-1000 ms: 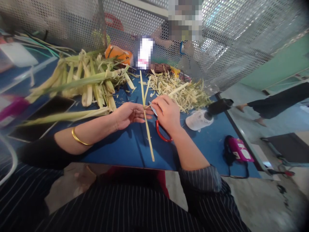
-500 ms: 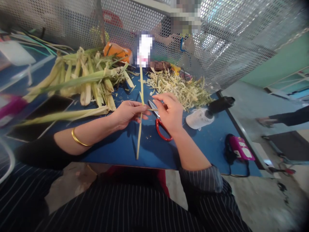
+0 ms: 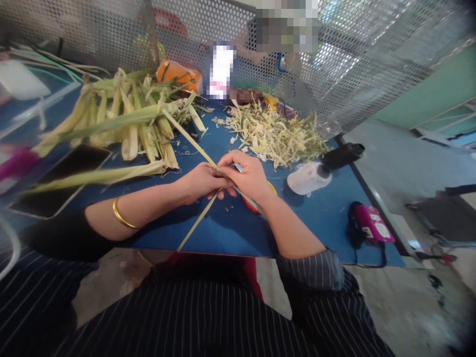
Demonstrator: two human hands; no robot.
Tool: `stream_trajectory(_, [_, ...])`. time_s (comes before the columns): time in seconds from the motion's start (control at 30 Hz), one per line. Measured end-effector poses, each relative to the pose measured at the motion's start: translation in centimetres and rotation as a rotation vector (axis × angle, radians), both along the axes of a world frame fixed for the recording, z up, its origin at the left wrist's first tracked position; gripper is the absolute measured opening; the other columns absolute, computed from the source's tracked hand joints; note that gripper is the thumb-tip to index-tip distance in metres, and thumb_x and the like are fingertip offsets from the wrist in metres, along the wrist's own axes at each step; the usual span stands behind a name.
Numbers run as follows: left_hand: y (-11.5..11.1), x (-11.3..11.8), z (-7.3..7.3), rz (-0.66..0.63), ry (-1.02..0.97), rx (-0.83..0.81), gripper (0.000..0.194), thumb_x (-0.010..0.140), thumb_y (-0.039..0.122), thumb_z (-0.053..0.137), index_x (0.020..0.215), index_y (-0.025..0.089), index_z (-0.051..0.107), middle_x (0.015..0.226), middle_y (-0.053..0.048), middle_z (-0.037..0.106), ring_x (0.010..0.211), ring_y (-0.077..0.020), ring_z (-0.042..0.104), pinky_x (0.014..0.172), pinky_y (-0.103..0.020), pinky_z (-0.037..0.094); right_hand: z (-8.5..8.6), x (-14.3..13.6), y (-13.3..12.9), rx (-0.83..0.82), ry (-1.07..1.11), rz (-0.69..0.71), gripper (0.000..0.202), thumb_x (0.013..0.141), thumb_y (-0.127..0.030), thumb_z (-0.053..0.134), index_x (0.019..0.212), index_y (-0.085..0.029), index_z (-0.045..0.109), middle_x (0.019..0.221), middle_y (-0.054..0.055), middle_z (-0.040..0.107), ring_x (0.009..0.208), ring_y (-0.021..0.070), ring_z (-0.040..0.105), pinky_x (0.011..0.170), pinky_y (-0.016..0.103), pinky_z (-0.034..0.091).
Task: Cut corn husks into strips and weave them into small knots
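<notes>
Two hands (image 3: 246,177) in a pinch on pale strips (image 3: 197,223), labels (image 3: 382,230) on magenta box (image 3: 367,216) illegible.

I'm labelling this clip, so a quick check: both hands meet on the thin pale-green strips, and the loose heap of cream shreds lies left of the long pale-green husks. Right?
Not quite: in the head view, the loose heap of cream shreds lies right of the long pale-green husks. The rest stands: the left hand and right hand meet on the thin pale-green strips.
</notes>
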State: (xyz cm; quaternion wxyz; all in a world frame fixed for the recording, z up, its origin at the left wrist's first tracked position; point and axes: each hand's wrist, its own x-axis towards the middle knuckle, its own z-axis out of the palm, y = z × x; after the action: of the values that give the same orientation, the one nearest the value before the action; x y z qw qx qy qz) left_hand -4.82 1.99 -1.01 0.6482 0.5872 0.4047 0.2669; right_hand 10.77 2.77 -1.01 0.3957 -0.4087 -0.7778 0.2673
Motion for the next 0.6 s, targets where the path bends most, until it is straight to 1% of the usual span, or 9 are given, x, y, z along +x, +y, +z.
stream_trajectory(0.03, [0.0,0.0,0.1,-0.005,-0.030,-0.035,0.018,0.079,0.020,0.065,0.067,0.010,0.073,0.049,-0.003,0.061,0.040,-0.0063,0.045,0.038,-0.018,0.030,0.0,0.1,0.1,-0.036,-0.009,-0.007,0.004,0.084,-0.022,0.061,0.081,-0.019,0.063,0.081,0.000,0.064,0.076,0.0130,0.060,0.074,0.028,0.046])
stream_trajectory(0.1, [0.2,-0.2,0.1,-0.009,-0.106,-0.099,0.020,0.082,0.022,0.065,0.070,0.009,0.073,0.058,-0.007,0.066,0.043,-0.0062,0.047,0.037,-0.018,0.030,0.2,0.6,0.5,-0.076,-0.064,-0.008,0.013,0.088,-0.030,0.056,0.086,-0.019,0.063,0.078,-0.001,0.065,0.071,0.0124,0.058,0.069,0.027,0.044])
stream_trajectory(0.17, [0.5,-0.4,0.2,0.006,-0.179,-0.143,0.022,0.084,0.024,0.063,0.075,0.008,0.074,0.068,-0.009,0.070,0.045,-0.0062,0.050,0.037,-0.017,0.030,0.5,1.2,0.9,-0.062,-0.153,-0.003,0.026,0.093,-0.036,0.049,0.083,-0.019,0.064,0.075,0.000,0.065,0.069,0.0123,0.057,0.067,0.027,0.041])
stream_trajectory(0.23, [0.8,-0.6,0.3,0.022,-0.229,-0.181,0.024,0.087,0.026,0.060,0.082,0.008,0.074,0.075,-0.011,0.072,0.049,-0.0071,0.053,0.037,-0.017,0.030,0.8,1.8,1.2,-0.024,-0.219,-0.013,0.031,0.093,-0.037,0.047,0.076,-0.018,0.064,0.072,0.000,0.065,0.068,0.0126,0.056,0.067,0.027,0.040])
stream_trajectory(0.27, [0.9,-0.6,0.4,0.029,-0.244,-0.202,0.025,0.089,0.027,0.058,0.086,0.007,0.074,0.078,-0.012,0.073,0.050,-0.0078,0.055,0.037,-0.017,0.031,1.0,2.1,1.3,-0.009,-0.218,-0.026,0.028,0.092,-0.036,0.049,0.076,-0.019,0.064,0.072,0.000,0.065,0.067,0.0126,0.056,0.066,0.027,0.039])
stream_trajectory(0.37, [1.0,-0.6,0.6,0.071,-0.258,-0.272,0.025,0.089,0.026,0.057,0.091,0.006,0.074,0.082,-0.014,0.073,0.053,-0.0089,0.058,0.038,-0.017,0.033,1.3,2.4,1.1,0.011,-0.153,-0.072,0.015,0.088,-0.031,0.056,0.084,-0.019,0.065,0.069,-0.002,0.062,0.063,0.0118,0.052,0.061,0.026,0.038])
stream_trajectory(0.43, [1.0,-0.6,0.6,0.124,-0.264,-0.306,0.023,0.088,0.023,0.058,0.090,0.006,0.073,0.082,-0.014,0.074,0.054,-0.0088,0.059,0.038,-0.016,0.033,1.3,2.4,1.0,0.017,-0.130,-0.080,0.013,0.086,-0.031,0.059,0.087,-0.020,0.065,0.067,-0.002,0.060,0.060,0.0113,0.051,0.058,0.026,0.037])
stream_trajectory(0.5, [1.1,-0.5,0.4,0.156,-0.275,-0.323,0.020,0.087,0.021,0.059,0.089,0.006,0.073,0.082,-0.014,0.074,0.054,-0.0087,0.060,0.038,-0.015,0.034,1.1,2.4,1.0,0.019,-0.154,-0.081,0.013,0.086,-0.031,0.060,0.086,-0.020,0.065,0.066,-0.002,0.060,0.060,0.0113,0.052,0.058,0.026,0.037])
stream_trajectory(0.6, [1.2,-0.5,0.0,0.145,-0.273,-0.343,0.016,0.085,0.017,0.062,0.089,0.006,0.073,0.085,-0.015,0.074,0.056,-0.0087,0.062,0.039,-0.015,0.036,0.4,2.3,1.4,0.009,-0.208,-0.091,0.013,0.086,-0.030,0.058,0.087,-0.020,0.065,0.067,-0.002,0.062,0.060,0.0120,0.054,0.060,0.027,0.038])
